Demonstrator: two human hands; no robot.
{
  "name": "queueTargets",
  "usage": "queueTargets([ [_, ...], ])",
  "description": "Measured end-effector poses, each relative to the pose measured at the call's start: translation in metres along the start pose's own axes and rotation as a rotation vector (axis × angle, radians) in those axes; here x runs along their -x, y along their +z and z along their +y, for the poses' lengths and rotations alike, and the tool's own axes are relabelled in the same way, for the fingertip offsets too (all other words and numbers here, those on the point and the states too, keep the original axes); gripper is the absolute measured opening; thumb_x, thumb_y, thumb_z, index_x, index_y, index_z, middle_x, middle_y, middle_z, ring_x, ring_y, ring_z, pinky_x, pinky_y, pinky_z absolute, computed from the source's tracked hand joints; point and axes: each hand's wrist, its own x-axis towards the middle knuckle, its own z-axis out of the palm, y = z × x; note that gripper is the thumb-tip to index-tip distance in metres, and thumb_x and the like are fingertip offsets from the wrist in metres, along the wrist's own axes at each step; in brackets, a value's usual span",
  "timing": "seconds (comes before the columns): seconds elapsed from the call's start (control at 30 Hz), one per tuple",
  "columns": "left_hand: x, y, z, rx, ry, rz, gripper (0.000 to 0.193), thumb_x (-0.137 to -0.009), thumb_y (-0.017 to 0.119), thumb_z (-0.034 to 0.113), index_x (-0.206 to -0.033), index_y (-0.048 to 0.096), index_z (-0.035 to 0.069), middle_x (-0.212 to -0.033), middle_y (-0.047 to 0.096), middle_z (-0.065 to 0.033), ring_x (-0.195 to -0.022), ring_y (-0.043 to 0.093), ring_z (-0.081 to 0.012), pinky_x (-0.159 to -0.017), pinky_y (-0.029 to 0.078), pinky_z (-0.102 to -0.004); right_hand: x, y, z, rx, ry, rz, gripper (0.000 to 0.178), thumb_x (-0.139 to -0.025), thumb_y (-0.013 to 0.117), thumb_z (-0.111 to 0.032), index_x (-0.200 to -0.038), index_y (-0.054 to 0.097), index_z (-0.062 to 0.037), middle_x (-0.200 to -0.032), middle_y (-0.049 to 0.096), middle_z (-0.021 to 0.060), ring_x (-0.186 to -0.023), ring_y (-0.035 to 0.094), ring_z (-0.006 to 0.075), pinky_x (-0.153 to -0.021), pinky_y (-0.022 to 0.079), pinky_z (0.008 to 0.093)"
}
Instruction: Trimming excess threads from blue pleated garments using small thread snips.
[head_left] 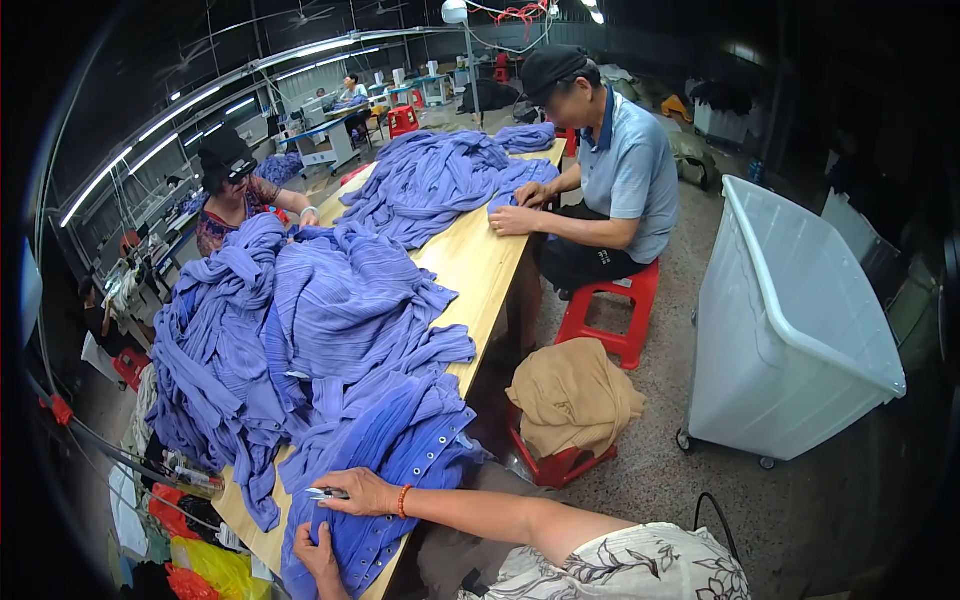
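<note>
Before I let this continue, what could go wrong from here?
The snips in the right hand might nick the left hand, which is close by, or cut into the blue garment beneath them. That garment also drapes past the right edge of the table, so it could slip.

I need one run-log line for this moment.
left hand: touching blue garment | right hand: holding thread snips | garment pile: on wooden table
</note>
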Motion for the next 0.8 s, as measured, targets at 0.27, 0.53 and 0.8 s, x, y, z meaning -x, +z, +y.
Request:
queueTargets([
  [0.27,0.002,0.005,0.005,-0.032,-0.003,0.012,0.015,-0.085,0.074,0.011,-0.080,0.064,0.001,-0.068,0.059,-0.0018,-0.063,0.048,-0.0107,-0.060,0.041,-0.0303,0.002,-0.002,0.000,0.001,0.045,-0.025,0.038,-0.089,0.069,-0.025,-0.122,0.065,-0.0053,-0.107,0.071,0.0121,-0.084,0.069,0.0273,-0.075,0.054,0.0359],
  [0.53,-0.001,0.002,-0.006,0.000,0.013,0.008,0.015,-0.085,0.074,0.011,-0.082,0.064,0.000,-0.070,0.060,-0.0027,-0.065,0.049,-0.0111,-0.061,0.042,-0.0306,-0.003,0.000,-0.003,0.035,0.048,-0.037,0.039,-0.089,0.068,-0.026,-0.121,0.065,-0.0052,-0.108,0.071,0.0127,-0.087,0.069,0.0296,-0.078,0.054,0.0372],
  [0.8,0.000,0.000,-0.011,-0.047,0.004,-0.024,0.016,-0.087,0.072,0.011,-0.085,0.063,-0.001,-0.074,0.062,-0.0059,-0.069,0.053,-0.0131,-0.067,0.046,-0.0316,-0.001,-0.003,-0.005,0.002,0.052,-0.057,0.038,-0.090,0.069,-0.026,-0.121,0.064,-0.0052,-0.109,0.070,0.0125,-0.087,0.069,0.0302,-0.077,0.054,0.0375],
])
